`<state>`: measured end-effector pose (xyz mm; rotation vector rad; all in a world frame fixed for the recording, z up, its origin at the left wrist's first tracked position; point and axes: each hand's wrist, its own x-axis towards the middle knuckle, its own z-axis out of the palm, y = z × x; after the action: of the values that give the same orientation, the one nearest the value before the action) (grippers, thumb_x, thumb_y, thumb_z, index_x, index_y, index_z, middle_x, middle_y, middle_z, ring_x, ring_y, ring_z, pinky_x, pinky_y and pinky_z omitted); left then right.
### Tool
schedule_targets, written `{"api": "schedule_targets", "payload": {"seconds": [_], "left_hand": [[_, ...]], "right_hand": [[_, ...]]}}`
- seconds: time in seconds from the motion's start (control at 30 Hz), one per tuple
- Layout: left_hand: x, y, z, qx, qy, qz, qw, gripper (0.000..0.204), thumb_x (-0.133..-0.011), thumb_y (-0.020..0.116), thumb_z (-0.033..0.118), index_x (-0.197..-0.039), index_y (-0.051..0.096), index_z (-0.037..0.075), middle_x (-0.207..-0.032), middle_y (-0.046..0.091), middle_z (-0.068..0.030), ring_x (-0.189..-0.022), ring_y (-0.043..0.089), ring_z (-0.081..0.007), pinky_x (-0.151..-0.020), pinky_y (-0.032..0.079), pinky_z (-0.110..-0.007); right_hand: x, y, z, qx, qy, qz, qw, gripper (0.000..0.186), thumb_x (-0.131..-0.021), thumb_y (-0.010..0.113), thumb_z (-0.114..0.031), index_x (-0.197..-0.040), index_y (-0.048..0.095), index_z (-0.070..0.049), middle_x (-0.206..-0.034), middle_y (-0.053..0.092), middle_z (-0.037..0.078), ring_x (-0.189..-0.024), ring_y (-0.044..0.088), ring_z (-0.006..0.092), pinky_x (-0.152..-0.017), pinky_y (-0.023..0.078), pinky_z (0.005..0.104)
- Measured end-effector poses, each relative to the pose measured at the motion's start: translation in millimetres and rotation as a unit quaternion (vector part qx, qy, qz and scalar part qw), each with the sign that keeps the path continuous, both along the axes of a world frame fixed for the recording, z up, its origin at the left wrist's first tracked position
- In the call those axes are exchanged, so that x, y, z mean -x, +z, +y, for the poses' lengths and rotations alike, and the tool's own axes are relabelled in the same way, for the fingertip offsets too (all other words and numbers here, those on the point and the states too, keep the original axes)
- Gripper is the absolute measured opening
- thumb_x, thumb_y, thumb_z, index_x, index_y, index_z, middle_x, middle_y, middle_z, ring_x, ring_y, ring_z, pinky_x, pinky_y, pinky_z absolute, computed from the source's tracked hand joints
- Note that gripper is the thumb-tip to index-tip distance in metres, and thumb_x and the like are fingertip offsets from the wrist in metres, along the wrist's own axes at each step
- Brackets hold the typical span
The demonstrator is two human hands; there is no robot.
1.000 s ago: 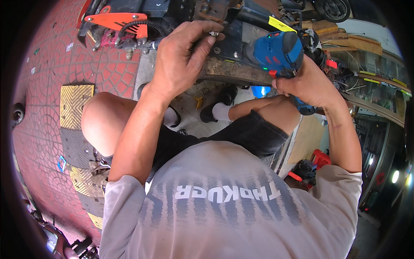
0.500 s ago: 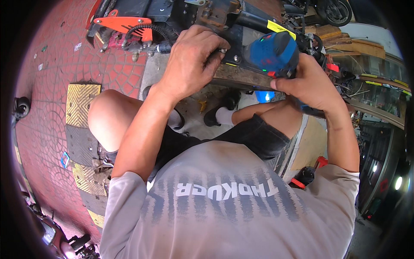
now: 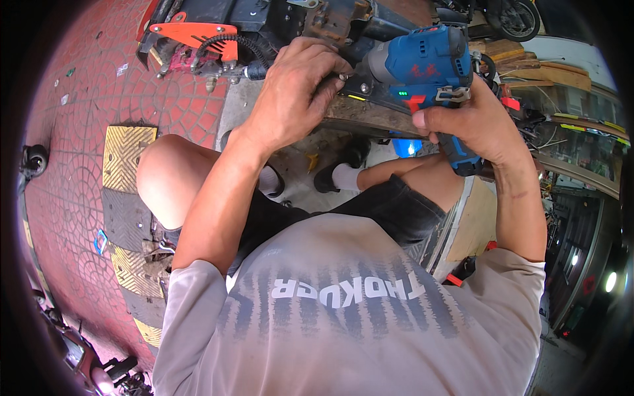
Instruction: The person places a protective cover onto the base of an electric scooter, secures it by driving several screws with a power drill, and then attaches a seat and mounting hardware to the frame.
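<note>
My left hand (image 3: 294,92) pinches a small silver metal fastener (image 3: 343,76) against the dark vehicle frame (image 3: 267,20) at the top. My right hand (image 3: 479,122) grips a blue cordless impact driver (image 3: 422,56), thumb beside its red trigger. The tool's grey nose (image 3: 382,63) points left, just beyond my left fingertips; whether it touches anything is hidden. Left of that hand are an orange bracket (image 3: 178,32), a black corrugated hose (image 3: 254,49) and fittings. A bolt head (image 3: 364,88) shows on the frame below the nose.
A wooden beam (image 3: 370,109) runs under the frame. My knees and feet are below. Yellow-black ramp mats (image 3: 129,158) lie on red paving (image 3: 72,185) at left. Wood planks (image 3: 541,69), a motorcycle wheel (image 3: 518,16) and red cases are at right. A blue object (image 3: 406,146) lies below.
Over the last second my left hand has shifted right along the frame with the fastener. The driver has risen slightly and turned, now showing more of its side.
</note>
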<state>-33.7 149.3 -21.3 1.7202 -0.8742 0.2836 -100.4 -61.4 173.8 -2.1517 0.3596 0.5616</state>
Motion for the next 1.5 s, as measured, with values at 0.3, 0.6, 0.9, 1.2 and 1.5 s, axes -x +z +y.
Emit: {"api": "schedule_targets", "payload": {"seconds": [0.3, 0.6, 0.9, 1.2, 1.5], "left_hand": [[0.5, -4.9, -0.7, -0.021, -0.01, -0.03, 0.999, 0.023, -0.087, 0.075, 0.002, -0.11, 0.072, 0.003, -0.123, 0.07, -0.0133, -0.137, 0.056, -0.0367, -0.111, 0.045, -0.051], [2.3, -10.7, -10.9, -0.037, 0.056, -0.046, 0.997, 0.025, -0.081, 0.075, 0.001, -0.106, 0.071, 0.003, -0.14, 0.066, -0.0118, -0.146, 0.049, -0.0377, -0.117, 0.042, -0.053], [4.0, -9.5, -10.1, -0.051, 0.053, -0.039, 0.997, 0.034, -0.081, 0.075, 0.003, -0.114, 0.071, 0.002, -0.147, 0.063, -0.0136, -0.149, 0.046, -0.0408, -0.121, 0.039, -0.053], [5.7, -9.8, -7.0, -0.043, 0.037, -0.032, 0.998, 0.042, -0.079, 0.076, 0.003, -0.121, 0.07, 0.002, -0.147, 0.062, -0.0166, -0.15, 0.045, -0.041, -0.122, 0.04, -0.053], [4.8, -10.1, -4.7, -0.059, 0.038, -0.049, 0.996, 0.037, -0.082, 0.075, 0.003, -0.118, 0.07, 0.001, -0.142, 0.064, -0.0172, -0.148, 0.046, -0.0414, -0.12, 0.042, -0.052]], "right_hand": [[-19.3, -2.1, -6.5, 0.073, 0.142, -0.013, 0.987, 0.044, -0.084, 0.084, -0.004, -0.126, 0.07, -0.001, -0.1, 0.072, 0.002, -0.081, 0.062, 0.0091, -0.071, 0.053, 0.0275], [-25.2, -15.4, -10.5, 0.085, 0.132, 0.022, 0.987, 0.043, -0.086, 0.082, -0.002, -0.128, 0.069, -0.002, -0.106, 0.073, 0.0, -0.084, 0.062, 0.0081, -0.073, 0.054, 0.0274], [-31.9, -29.1, -24.0, 0.182, 0.251, -0.123, 0.943, 0.036, -0.078, 0.08, -0.013, -0.109, 0.072, 0.004, -0.079, 0.071, 0.013, -0.07, 0.066, 0.0196, -0.068, 0.055, 0.0378], [-36.7, -22.2, -16.3, 0.249, 0.276, -0.117, 0.921, 0.033, -0.075, 0.078, -0.018, -0.096, 0.071, 0.006, -0.071, 0.066, 0.019, -0.066, 0.067, 0.0294, -0.066, 0.055, 0.0419], [-39.8, -26.1, -6.9, 0.262, 0.283, -0.128, 0.914, 0.033, -0.074, 0.078, -0.021, -0.091, 0.07, 0.007, -0.068, 0.064, 0.02, -0.062, 0.066, 0.0284, -0.063, 0.054, 0.0415]]}}
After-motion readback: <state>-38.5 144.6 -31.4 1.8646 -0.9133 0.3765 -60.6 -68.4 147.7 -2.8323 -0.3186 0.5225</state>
